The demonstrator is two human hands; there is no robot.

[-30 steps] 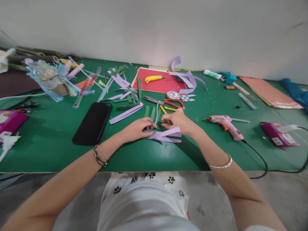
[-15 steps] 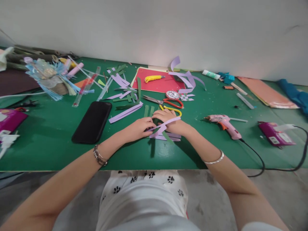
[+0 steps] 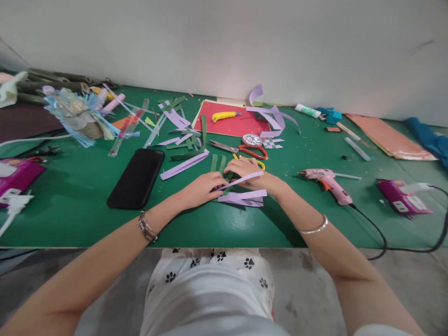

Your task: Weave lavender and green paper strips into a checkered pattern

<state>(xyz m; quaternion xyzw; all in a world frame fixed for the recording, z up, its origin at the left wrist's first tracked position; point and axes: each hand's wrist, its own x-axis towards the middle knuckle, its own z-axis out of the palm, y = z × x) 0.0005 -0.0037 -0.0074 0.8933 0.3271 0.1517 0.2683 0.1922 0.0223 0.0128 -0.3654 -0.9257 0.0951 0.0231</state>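
Note:
Both my hands meet at the middle of the green table [image 3: 70,210] over a small weave of paper strips. My left hand [image 3: 203,185] presses down on the crossing of lilac strips [image 3: 245,196] and dark green strips [image 3: 217,163]. My right hand [image 3: 249,171] pinches one lilac strip [image 3: 245,178] that lies raised across its fingers. More lilac strip ends stick out to the right, flat on the table, under my right wrist.
A black phone [image 3: 136,177] lies left of my hands. Orange-handled scissors [image 3: 241,149], a yellow knife [image 3: 224,115] on a red sheet [image 3: 241,125] and loose strips lie behind. A pink glue gun [image 3: 329,181] with cord sits right. A blue tassel bundle [image 3: 75,112] is far left.
My right hand has moved left to meet my left hand and lifted a lilac strip across the weave. A green strip lifted half a second ago lies flat again.

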